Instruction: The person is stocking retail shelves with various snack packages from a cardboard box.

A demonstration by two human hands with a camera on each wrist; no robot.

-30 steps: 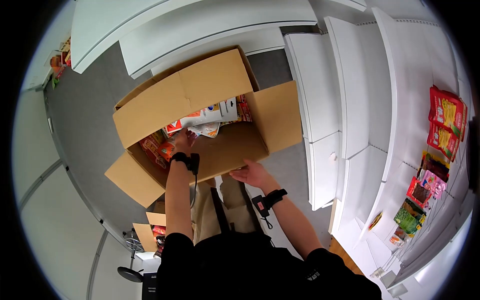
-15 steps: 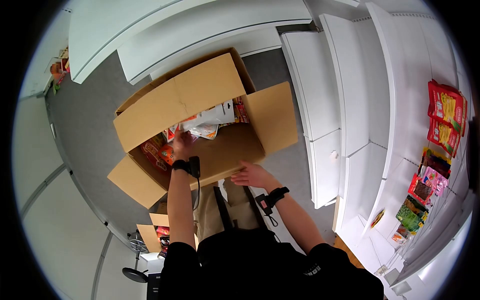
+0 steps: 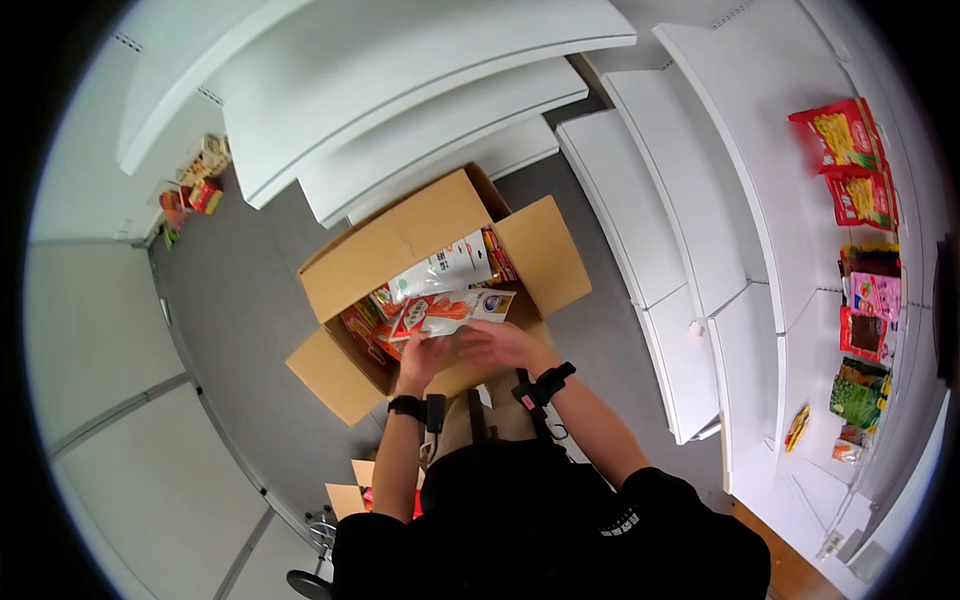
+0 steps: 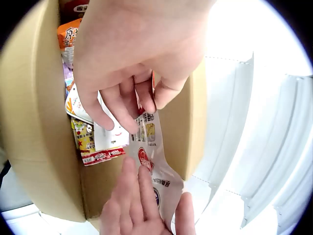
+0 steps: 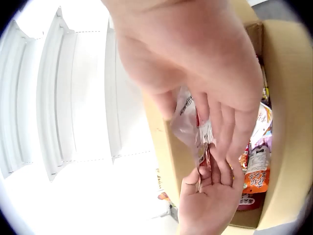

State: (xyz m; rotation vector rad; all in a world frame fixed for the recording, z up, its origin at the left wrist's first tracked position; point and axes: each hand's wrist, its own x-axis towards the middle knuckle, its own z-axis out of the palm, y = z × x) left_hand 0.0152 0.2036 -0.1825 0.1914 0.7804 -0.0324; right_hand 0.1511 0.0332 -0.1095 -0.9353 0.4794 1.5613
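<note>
We've got both hands on one snack packet (image 3: 445, 312) here, held just above the open cardboard box (image 3: 395, 240). The left hand (image 4: 137, 58) pinches one end, thumb on one face and curled fingers (image 4: 115, 105) on the other. The right hand (image 5: 205, 68) takes the opposite end, fingers nearly straight along one face and thumb behind it, a light pinch. The two hands almost meet, fingertips close to fingertips. Right below the grip we see more packets lying in the box, with a white pouch (image 3: 440, 272) just beyond the hands.
</note>
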